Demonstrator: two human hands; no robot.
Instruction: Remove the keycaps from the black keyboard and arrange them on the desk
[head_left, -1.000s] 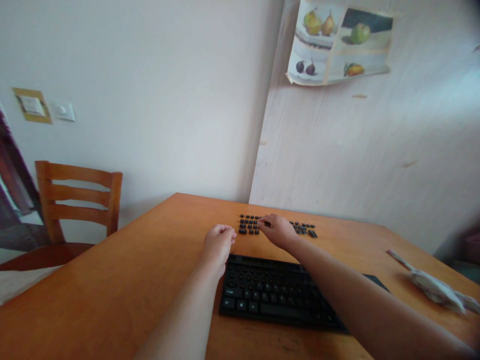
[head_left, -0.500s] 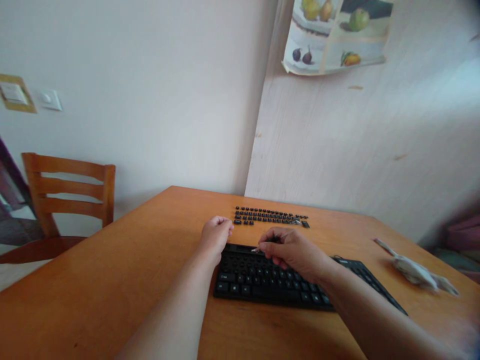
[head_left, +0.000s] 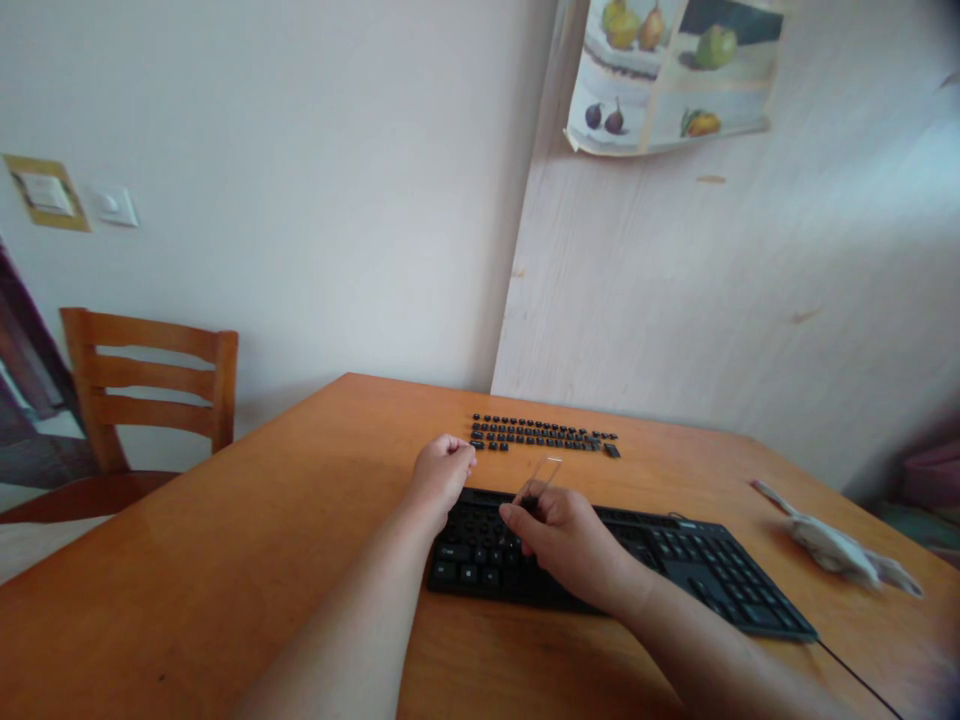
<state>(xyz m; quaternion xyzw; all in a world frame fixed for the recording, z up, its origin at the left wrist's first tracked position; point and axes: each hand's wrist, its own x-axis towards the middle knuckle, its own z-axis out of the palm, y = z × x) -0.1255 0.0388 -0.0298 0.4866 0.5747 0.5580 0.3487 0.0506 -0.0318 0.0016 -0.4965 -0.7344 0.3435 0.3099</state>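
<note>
My right hand (head_left: 566,535) is closed over the left part of a black keyboard (head_left: 697,590). Between its thumb and fingers is a wire keycap puller (head_left: 541,474), its thin wire loop sticking up and away past the fingers. Near the keyboard's far left corner, my left hand (head_left: 444,472) is curled closed; whatever its fingers may hold is hidden. In the upper left rows some keycaps are off, and keys remain on the lower left and on the number pad. Loose black keycaps (head_left: 534,431) lie in several rows behind the keyboard, close to my left fingertips.
A wooden table (head_left: 300,520) carries everything. At right lies a pale, elongated cloth-like object (head_left: 832,545). A cable (head_left: 855,675) runs from the keyboard's right corner. One wooden chair (head_left: 154,380) stands at the left, and a fruit picture (head_left: 675,80) hangs on the wall.
My right hand has moved down and slightly closer, lower over the keyboard, and the puller has turned so its wire loop shows upward. My left hand stays closed in nearly the same place.
</note>
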